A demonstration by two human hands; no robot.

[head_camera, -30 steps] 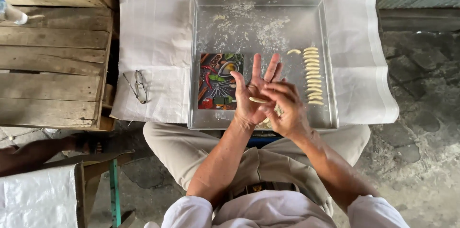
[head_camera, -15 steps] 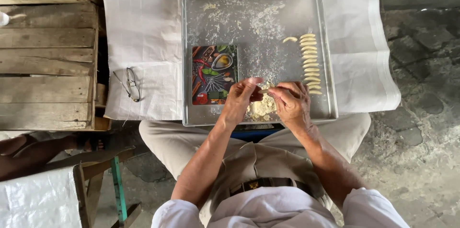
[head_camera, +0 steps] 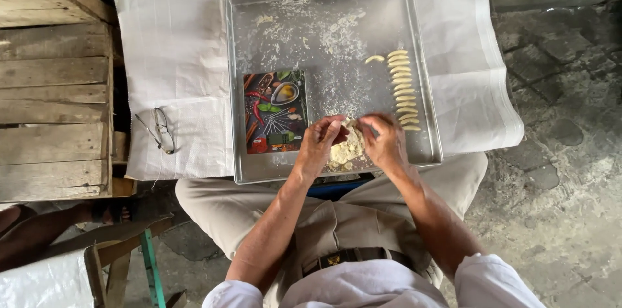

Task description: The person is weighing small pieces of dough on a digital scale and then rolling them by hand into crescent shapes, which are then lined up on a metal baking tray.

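Both hands, left hand (head_camera: 322,136) and right hand (head_camera: 383,139), pinching dough lump (head_camera: 348,148) at tray (head_camera: 424,88) near edge. Grip narrow, closed on dough.

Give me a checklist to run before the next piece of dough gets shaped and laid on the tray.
1. Dough lump within reach: ok, it lies on the tray between both hands.
2. Left hand and right hand on the dough: ok, both touch it.
3. Room in the row of shaped pieces: ok, bare tray shows beyond its far end; one loose piece lies beside it.
4. Flour on the tray: ok, scattered across the far half.
5. Printed board: ok, flat in the tray and apart from the dough.
6. Glasses clear of the work: ok, on the white cloth outside the tray.
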